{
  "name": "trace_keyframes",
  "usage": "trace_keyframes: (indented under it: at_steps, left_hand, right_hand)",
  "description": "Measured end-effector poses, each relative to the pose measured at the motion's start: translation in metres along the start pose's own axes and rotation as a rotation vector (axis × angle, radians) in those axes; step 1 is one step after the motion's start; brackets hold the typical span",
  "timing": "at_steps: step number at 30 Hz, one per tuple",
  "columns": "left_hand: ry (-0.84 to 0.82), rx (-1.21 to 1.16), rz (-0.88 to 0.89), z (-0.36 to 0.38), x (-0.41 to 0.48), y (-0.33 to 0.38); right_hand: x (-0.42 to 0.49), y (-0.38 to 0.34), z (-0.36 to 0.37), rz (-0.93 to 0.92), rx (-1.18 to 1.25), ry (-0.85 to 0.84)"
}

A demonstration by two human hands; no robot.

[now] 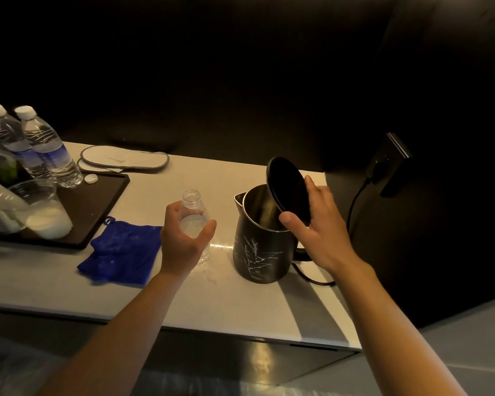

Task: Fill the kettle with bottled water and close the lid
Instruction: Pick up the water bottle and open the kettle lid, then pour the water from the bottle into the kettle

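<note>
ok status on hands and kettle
Left hand gripping uncapped bottle, upright. Right hand on raised lid; kettle open. Nothing blocking the mouth.

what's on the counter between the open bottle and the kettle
Nothing: in the head view the stretch of counter between the open bottle, held by the left hand, and the kettle is bare, showing only a bright glint of light.

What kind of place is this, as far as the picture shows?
Probably a hotel room: disposable slippers lie on the counter, and a black tray holds capped water bottles beside an electric kettle.
</note>
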State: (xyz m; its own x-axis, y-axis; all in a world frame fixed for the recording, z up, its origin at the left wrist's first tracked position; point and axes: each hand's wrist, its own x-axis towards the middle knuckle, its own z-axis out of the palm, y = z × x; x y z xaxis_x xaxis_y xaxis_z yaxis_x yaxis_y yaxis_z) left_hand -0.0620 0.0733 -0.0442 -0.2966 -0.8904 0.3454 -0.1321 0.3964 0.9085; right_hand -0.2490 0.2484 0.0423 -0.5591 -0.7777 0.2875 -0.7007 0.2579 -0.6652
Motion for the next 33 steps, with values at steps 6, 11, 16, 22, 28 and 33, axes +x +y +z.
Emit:
trace_keyframes:
  at_steps: [6,11,16,22,28,33]
  left_hand:
    - [0.054,-0.017,-0.015,0.006,-0.005,-0.003]
    - [0.108,0.02,-0.019,0.015,-0.008,-0.006]
    - [0.109,0.006,-0.021,0.019,-0.007,-0.006]
    - [0.051,0.041,0.011,0.014,0.005,0.002]
    - [-0.188,0.056,0.099,-0.003,0.034,0.028]
    - [-0.57,0.128,0.034,-0.024,0.068,0.063]
  right_hand:
    - [-0.003,0.005,0.016,0.006,0.045,0.233]
    - [-0.004,0.004,0.021,-0.017,0.128,0.372]
    - [-0.001,0.004,0.022,-0.057,0.202,0.46]
    - [0.0,0.007,0.022,-0.044,0.2,0.444]
    - [0.001,0.01,0.022,-0.024,0.219,0.43]
    - [0.004,0.01,0.023,-0.016,0.225,0.442]
